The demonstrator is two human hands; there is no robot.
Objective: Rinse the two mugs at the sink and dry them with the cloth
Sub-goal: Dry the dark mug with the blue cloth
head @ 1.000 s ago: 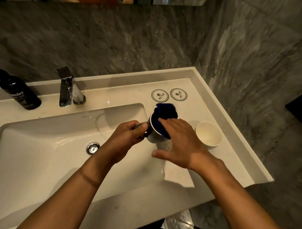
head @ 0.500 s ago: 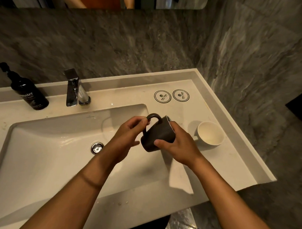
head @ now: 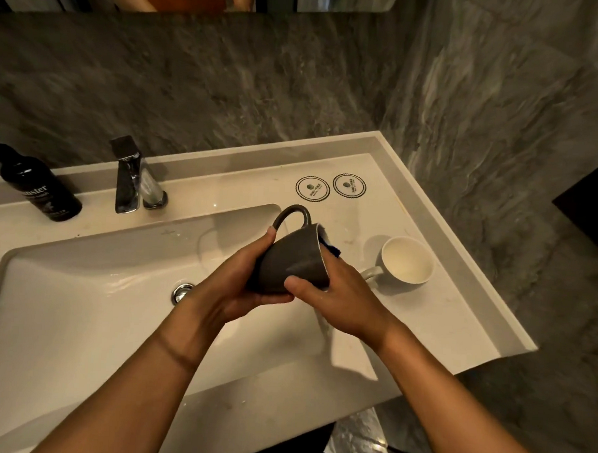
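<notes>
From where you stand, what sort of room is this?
Probably a hotel-style bathroom: a white sink basin with a chrome faucet, a dark pump bottle beside it, grey marble walls.

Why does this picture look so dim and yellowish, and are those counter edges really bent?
Head view: warm, low light tints the white sink cream; small glints show on the faucet; the arms throw soft shadows into the basin; the wide-angle lens bows the counter edges; the stone wall looks slightly smeared, while the dark mug stays fairly sharp.
</notes>
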